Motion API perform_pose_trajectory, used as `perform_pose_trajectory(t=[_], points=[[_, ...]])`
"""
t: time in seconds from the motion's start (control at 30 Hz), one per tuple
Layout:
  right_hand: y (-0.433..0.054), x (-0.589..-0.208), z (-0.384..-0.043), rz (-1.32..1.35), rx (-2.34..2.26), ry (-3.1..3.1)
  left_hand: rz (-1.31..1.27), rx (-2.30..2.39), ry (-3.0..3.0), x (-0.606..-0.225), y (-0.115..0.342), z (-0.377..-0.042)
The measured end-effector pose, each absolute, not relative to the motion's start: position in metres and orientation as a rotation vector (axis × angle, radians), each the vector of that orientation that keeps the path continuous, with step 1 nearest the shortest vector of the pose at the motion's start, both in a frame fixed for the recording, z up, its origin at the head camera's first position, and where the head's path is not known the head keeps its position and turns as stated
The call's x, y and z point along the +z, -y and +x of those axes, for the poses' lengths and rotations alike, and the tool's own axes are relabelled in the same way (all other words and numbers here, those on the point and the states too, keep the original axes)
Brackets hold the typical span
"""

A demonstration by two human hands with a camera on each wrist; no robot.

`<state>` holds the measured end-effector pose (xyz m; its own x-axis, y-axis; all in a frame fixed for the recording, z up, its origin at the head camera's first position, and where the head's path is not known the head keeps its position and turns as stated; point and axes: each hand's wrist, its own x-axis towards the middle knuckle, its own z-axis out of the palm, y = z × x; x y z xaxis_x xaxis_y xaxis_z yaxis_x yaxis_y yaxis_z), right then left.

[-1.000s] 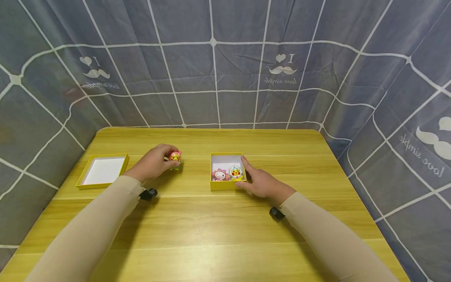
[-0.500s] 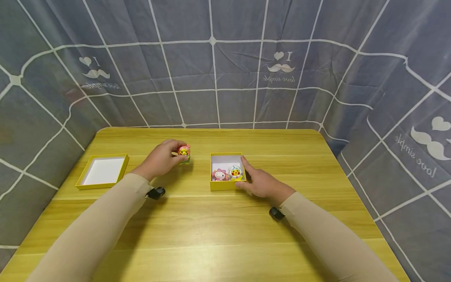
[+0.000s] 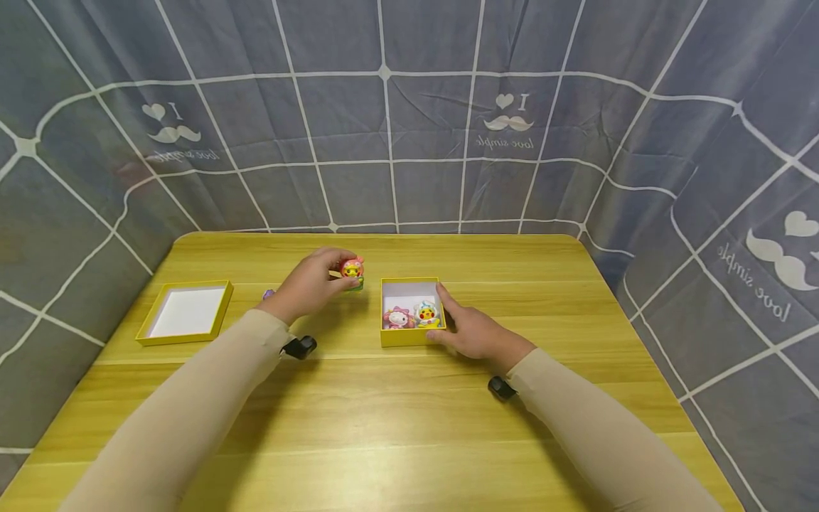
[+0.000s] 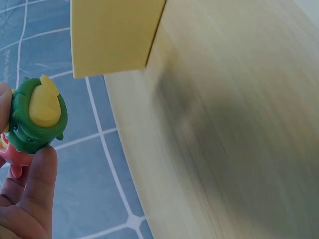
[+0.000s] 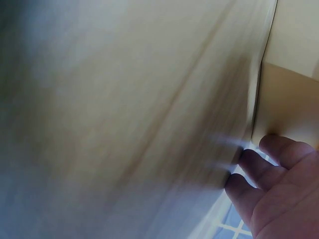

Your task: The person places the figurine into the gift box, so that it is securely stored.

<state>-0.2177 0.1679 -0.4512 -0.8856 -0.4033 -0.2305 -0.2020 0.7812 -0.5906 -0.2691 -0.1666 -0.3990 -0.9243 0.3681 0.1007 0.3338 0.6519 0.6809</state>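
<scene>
My left hand [image 3: 310, 284] holds a small figurine [image 3: 352, 270] with a pink hood, a yellow face and a green lower part, just above the table and left of the open yellow box [image 3: 409, 339]. In the left wrist view, the figurine's green underside [image 4: 25, 119] shows between thumb and fingers. Inside the box, at its front, sit a pink-and-white figurine [image 3: 399, 318] and a yellow figurine with a white-and-blue hood [image 3: 426, 313]. My right hand [image 3: 476, 332] grips the box's right side, thumb at the front corner; in the right wrist view, fingertips [image 5: 274, 144] touch its wall.
A shallow yellow lid [image 3: 185, 311], white inside, lies at the left of the wooden table [image 3: 397, 427]. Partly hidden behind my left wrist is a small purple thing [image 3: 268, 293]. A grey-blue curtain [image 3: 429, 121] with white lines surrounds the table.
My left hand has carried the pink-hooded figurine rightward and slightly away from me, nearer the box. The purple thing has come into sight behind the wrist. My right hand and the box stay put.
</scene>
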Motion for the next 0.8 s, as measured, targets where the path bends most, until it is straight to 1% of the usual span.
perform_pose_trajectory(t=[0.8], points=[[-0.148,-0.432,-0.251,-0.376,-0.857,-2.599,0.730,1.220,-2.680,-0.382,0.143,-0.326]])
